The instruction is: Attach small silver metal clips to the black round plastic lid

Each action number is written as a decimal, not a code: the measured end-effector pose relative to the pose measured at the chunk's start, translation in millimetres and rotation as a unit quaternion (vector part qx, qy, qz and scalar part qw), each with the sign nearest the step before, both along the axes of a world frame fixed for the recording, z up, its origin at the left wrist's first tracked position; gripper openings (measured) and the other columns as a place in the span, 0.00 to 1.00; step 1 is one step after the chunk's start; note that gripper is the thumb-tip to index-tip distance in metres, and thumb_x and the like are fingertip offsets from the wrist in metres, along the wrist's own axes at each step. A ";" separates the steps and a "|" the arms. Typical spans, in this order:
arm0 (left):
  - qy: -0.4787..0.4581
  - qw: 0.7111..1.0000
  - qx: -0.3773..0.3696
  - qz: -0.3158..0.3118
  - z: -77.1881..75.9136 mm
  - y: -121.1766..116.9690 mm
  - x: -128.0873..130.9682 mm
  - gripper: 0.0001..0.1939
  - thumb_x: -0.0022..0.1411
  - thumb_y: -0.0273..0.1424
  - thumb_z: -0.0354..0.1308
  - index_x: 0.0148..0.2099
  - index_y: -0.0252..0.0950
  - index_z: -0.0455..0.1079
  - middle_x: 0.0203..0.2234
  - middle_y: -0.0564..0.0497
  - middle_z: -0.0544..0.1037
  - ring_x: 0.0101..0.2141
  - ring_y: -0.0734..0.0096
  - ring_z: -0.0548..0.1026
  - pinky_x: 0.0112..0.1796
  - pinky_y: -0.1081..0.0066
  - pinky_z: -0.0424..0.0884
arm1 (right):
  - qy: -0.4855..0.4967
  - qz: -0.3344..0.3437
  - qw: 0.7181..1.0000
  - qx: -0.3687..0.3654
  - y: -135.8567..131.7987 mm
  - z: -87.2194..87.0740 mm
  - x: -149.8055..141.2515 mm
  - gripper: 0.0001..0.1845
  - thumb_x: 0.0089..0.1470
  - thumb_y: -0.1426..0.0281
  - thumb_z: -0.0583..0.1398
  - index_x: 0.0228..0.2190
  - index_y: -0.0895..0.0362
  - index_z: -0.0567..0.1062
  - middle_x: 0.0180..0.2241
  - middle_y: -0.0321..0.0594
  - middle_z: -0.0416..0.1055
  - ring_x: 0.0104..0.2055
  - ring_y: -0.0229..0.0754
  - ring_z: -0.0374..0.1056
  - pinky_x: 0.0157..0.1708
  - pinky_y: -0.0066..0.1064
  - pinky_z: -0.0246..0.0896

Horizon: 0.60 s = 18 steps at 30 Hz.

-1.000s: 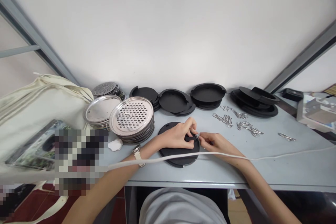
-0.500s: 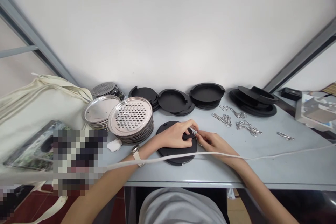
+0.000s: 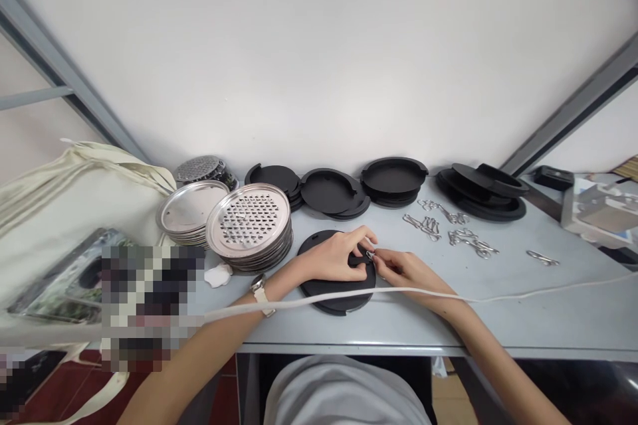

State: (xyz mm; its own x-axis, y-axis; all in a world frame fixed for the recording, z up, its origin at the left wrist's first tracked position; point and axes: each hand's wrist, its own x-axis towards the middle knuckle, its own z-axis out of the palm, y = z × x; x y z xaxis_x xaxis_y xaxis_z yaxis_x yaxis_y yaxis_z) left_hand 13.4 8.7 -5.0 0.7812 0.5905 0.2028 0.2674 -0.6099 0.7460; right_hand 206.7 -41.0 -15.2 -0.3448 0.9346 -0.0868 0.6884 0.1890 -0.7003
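A black round disc (image 3: 323, 292) lies on the table in front of me. My left hand (image 3: 339, 255) rests across its top, thumb and fingers curved down onto it and holding it in place. At the disc's right edge, my right hand (image 3: 403, 270) pinches a small silver wire clip (image 3: 369, 254) between thumb and fingertips. The clip touches the disc beside a raised black part near my left fingers; how it sits there is partly hidden. Behind my right hand, loose silver wire clips (image 3: 471, 241) lie in small heaps.
Stacks of perforated metal grater discs (image 3: 249, 219) and plain metal discs (image 3: 189, 209) stand left. Black round trays (image 3: 393, 176) line the wall. A white cord (image 3: 319, 297) crosses in front of my forearms. A cream bag (image 3: 100, 192) is at left, a white holder (image 3: 598, 212) at right.
Almost nothing differs. My right fingertips and the wire clip have shifted very slightly at the disc's edge; my left hand stays on the disc.
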 end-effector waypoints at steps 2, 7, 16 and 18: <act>0.002 1.000 -0.005 -0.001 0.1 0.4 0.0 0.24 0.50 0.24 0.57 0.50 0.39 0.57 0.43 0.49 0.74 0.35 0.73 0.73 0.39 0.72 0.69 | 0.001 0.002 1.000 -0.001 0.3 0.1 -0.4 0.19 0.58 0.59 0.47 0.22 0.57 0.63 0.20 0.31 0.55 0.23 0.34 0.50 0.23 0.25 0.44; 0.003 1.000 -0.019 -0.005 0.3 1.7 0.2 0.27 0.48 0.25 0.58 0.51 0.39 0.57 0.43 0.49 0.74 0.35 0.71 0.73 0.40 0.70 0.69 | 0.013 0.000 1.000 0.002 1.5 -2.3 0.1 0.19 0.58 0.59 0.47 0.22 0.57 0.63 0.20 0.31 0.54 0.24 0.34 0.49 0.23 0.25 0.44; -0.003 1.000 -0.014 0.000 0.4 1.0 0.4 0.27 0.48 0.24 0.57 0.51 0.39 0.56 0.41 0.50 0.75 0.34 0.72 0.72 0.39 0.70 0.69 | 0.006 -0.016 1.000 0.018 1.1 -5.4 -1.4 0.20 0.58 0.58 0.46 0.21 0.57 0.62 0.19 0.30 0.54 0.22 0.33 0.50 0.22 0.25 0.45; -0.011 1.000 0.003 0.005 1.2 0.3 0.6 0.26 0.48 0.24 0.57 0.51 0.38 0.57 0.42 0.49 0.73 0.33 0.73 0.71 0.38 0.70 0.69 | -0.005 -0.018 0.999 0.039 1.4 -5.6 -6.2 0.18 0.59 0.61 0.46 0.24 0.57 0.65 0.20 0.31 0.57 0.22 0.34 0.52 0.23 0.25 0.46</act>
